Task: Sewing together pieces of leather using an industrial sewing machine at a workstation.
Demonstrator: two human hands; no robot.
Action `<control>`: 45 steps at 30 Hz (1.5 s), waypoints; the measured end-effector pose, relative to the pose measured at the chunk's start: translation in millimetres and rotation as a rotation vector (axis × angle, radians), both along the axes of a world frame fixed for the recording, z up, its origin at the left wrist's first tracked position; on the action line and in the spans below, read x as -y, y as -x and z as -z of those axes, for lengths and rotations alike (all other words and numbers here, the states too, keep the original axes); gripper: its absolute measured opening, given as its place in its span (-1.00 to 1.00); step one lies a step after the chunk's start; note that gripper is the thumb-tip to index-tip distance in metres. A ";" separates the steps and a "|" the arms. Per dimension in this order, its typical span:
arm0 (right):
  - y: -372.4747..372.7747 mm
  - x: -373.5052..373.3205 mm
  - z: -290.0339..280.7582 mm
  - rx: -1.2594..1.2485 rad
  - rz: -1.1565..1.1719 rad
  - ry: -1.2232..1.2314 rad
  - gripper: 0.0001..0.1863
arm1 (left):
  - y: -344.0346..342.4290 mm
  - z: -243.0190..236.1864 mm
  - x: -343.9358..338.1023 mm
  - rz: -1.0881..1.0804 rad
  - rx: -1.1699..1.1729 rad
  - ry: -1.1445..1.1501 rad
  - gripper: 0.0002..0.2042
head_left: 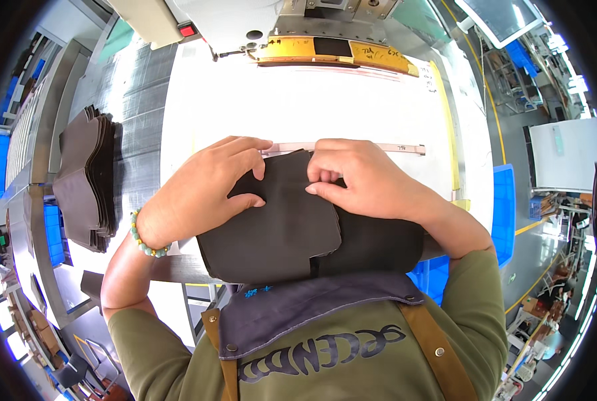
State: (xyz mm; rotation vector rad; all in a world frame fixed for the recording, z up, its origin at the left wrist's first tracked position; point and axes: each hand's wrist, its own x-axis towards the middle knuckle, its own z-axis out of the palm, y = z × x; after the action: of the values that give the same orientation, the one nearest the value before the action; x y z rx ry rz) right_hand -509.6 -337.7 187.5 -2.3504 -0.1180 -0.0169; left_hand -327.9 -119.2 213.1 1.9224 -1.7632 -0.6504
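Note:
Two dark brown, leather-like piles of cut sheets lie side by side against me at the near edge of the white work surface. My left hand (pixel 208 184) rests over the left pile (pixel 272 230), thumb on top and fingers spread and bent near its far left edge. My right hand (pixel 352 175) is closed, thumb against curled fingers, pinching the far right edge of the left pile's top sheet. The right pile (pixel 382 240) lies partly under the left one and below my right wrist. How many sheets the pinch holds is hidden.
A thick stack of similar dark sheets (pixel 88 180) stands at the left on the metal table. Beyond my hands lies a pinkish strip (pixel 409 150). Farther back is a machine head with a yellow bar (pixel 285 50). A blue bin (pixel 503 214) stands off the right edge.

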 end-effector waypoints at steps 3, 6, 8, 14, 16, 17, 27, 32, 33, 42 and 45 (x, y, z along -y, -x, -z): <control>-1.0 -3.8 -2.5 0.282 -0.106 0.068 -0.86 | 4.7 -5.5 0.3 -0.038 0.037 0.075 -0.66; 6.4 -4.4 -8.1 0.444 -0.171 0.065 -0.85 | -0.3 -14.4 -1.2 0.037 0.003 0.159 -0.72; 7.3 -0.6 -20.9 0.337 -0.073 -0.077 -0.81 | -5.5 -22.7 -0.7 0.023 -0.024 0.225 -0.79; -4.6 11.7 -33.1 0.200 0.056 -0.271 -0.91 | -2.6 -19.7 20.3 -0.056 -0.207 0.211 -0.83; -10.3 25.1 -27.7 0.100 0.121 -0.273 -0.90 | -8.6 -5.9 31.4 -0.084 -0.117 0.260 -0.83; -14.5 36.0 -16.1 0.035 0.186 -0.333 -0.89 | -14.0 1.1 34.8 -0.098 -0.037 0.312 -0.83; -40.0 103.1 27.4 0.188 0.395 0.410 -0.78 | -51.5 53.6 72.9 -0.072 0.547 0.399 -0.67; -35.2 122.4 55.9 0.363 0.446 0.514 -0.75 | -53.8 81.0 90.1 -0.111 0.557 0.486 -0.59; -36.7 121.3 58.7 0.379 0.446 0.522 -0.73 | -53.5 83.8 90.1 -0.119 0.554 0.498 -0.56; -39.8 121.2 62.3 0.343 0.462 0.503 -0.65 | -54.6 85.4 88.5 -0.219 0.431 0.383 -0.55; -41.2 123.5 63.5 0.337 0.469 0.496 -0.65 | -56.7 84.7 89.1 -0.219 0.400 0.359 -0.56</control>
State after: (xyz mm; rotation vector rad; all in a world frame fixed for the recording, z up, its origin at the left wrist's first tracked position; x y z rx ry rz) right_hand -468.4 -461.2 124.0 -2.7940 0.3014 -0.6841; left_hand -271.2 -208.3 128.3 2.0364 -1.7072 0.1338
